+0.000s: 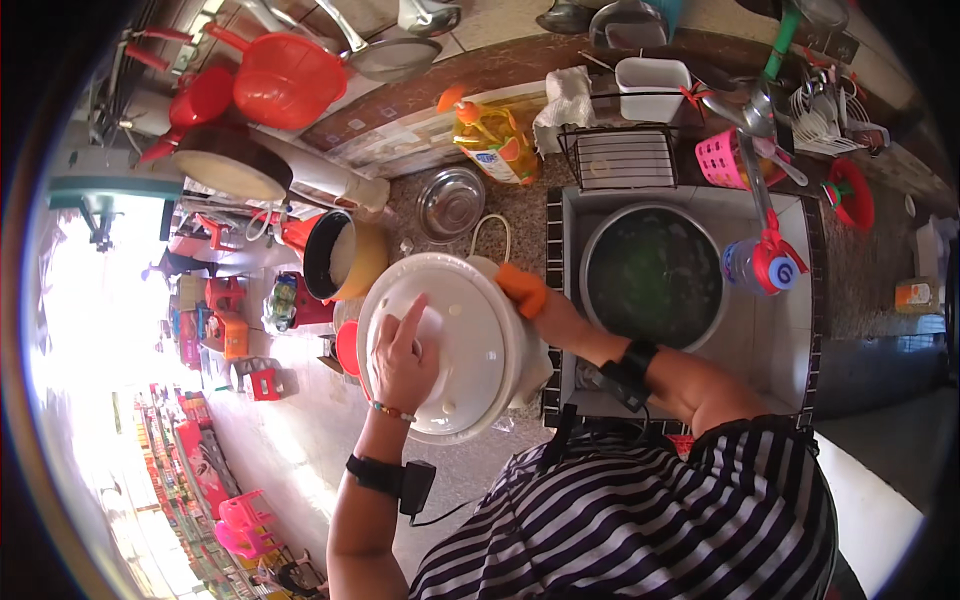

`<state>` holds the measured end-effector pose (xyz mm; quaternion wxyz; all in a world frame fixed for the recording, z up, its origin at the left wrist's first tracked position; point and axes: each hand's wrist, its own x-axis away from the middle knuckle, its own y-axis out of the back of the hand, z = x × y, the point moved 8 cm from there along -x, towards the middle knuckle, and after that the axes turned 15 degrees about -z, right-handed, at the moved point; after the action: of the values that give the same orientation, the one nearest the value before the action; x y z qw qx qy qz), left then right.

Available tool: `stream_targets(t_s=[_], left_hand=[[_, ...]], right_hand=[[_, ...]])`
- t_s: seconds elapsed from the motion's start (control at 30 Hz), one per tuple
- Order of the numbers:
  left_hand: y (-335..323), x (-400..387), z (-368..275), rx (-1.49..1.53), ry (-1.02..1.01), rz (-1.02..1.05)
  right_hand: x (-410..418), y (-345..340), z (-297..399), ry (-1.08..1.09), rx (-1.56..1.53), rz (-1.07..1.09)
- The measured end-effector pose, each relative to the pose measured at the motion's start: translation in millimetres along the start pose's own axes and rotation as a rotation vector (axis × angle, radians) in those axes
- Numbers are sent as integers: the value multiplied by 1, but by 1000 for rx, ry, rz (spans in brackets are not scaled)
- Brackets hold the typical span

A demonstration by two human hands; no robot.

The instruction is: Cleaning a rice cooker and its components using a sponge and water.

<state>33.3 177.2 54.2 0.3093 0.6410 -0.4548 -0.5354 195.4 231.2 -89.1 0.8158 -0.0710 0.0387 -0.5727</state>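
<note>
A large white lidded pot (472, 360), seemingly a rice cooker, is tilted at the counter's edge in front of me. My left hand (405, 360), with a beaded bracelet, lies on its white lid; the fingers are bent around the knob in the middle and the index finger stretches over the top. My right hand (546, 309) grips an orange cloth or sponge (523, 289) against the pot's side, near the rim. The fingertips of my right hand are hidden behind the cloth. A pale cord (491, 217) loops behind the pot.
Right of the pot is a tiled sink (772, 352) with a metal basin (652, 277) of dark greenish water. Behind stand a steel bowl (451, 204), a dish soap bottle (495, 146) and a wire rack (619, 157). A yellow pot (364, 259) is at the left.
</note>
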Motion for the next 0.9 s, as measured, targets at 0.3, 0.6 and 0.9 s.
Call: stream_targets(t_s=[0.3, 0.6, 0.9], left_hand=[[-1, -4, -4, -57, 19, 19], [-6, 1, -4, -94, -15, 8], [-14, 0, -7, -165, -65, 52]], right_hand=[[14, 4, -2, 119, 151, -60], [-19, -4, -8, 240, -65, -171], [-104, -30, -7, 172, 294, 62]])
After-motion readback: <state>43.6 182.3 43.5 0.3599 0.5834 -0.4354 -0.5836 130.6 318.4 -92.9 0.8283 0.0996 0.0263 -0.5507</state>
